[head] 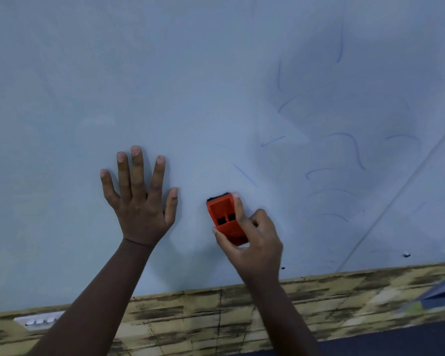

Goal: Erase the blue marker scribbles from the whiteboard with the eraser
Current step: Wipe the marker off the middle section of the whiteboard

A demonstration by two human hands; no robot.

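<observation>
Head view | eraser (226, 219) long axis near-vertical, felt end up | right hand (257, 242) grip pinching it | left hand (139, 199) fingers spread on whiteboard (190, 86)

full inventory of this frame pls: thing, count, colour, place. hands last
whiteboard: 1, pale blue-white, fills most of the view
marker scribbles: several separate strokes, blue, right half of the whiteboard, above and right of the eraser
eraser: 1, orange body with dark felt, low centre, against the whiteboard
wall panel: 1, yellowish brick pattern with dark smudges, below the whiteboard
switch plate: 1, white, lower left on the wall panel
left hand: 1, fingers spread, flat on the whiteboard left of the eraser
right hand: 1, grips the eraser
</observation>
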